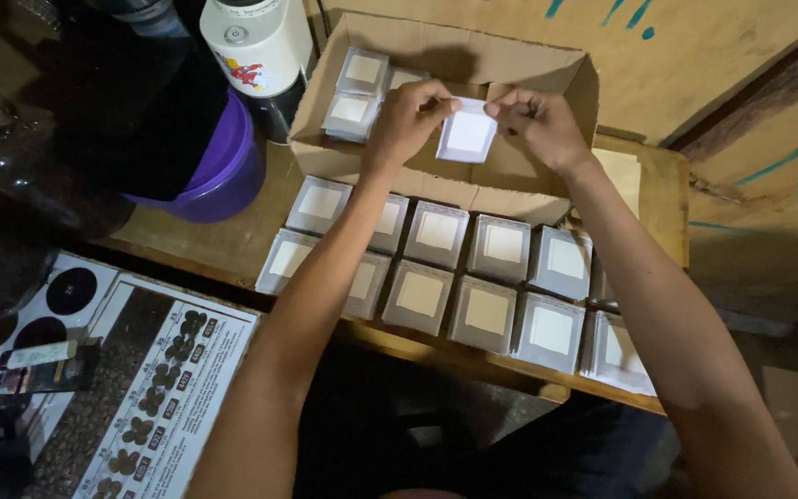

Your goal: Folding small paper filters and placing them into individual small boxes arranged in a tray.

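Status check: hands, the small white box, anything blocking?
Left hand and right hand both pinching small white box. Held over open cardboard carton. Rows of similar boxes on bench below; nothing blocking.

White and grey little packet (466, 135), brown cardboard box (547, 69), purple bowl (228, 171), brown wooden table (223, 242).

Dim overall, centre lit from above (left corner black), sharp
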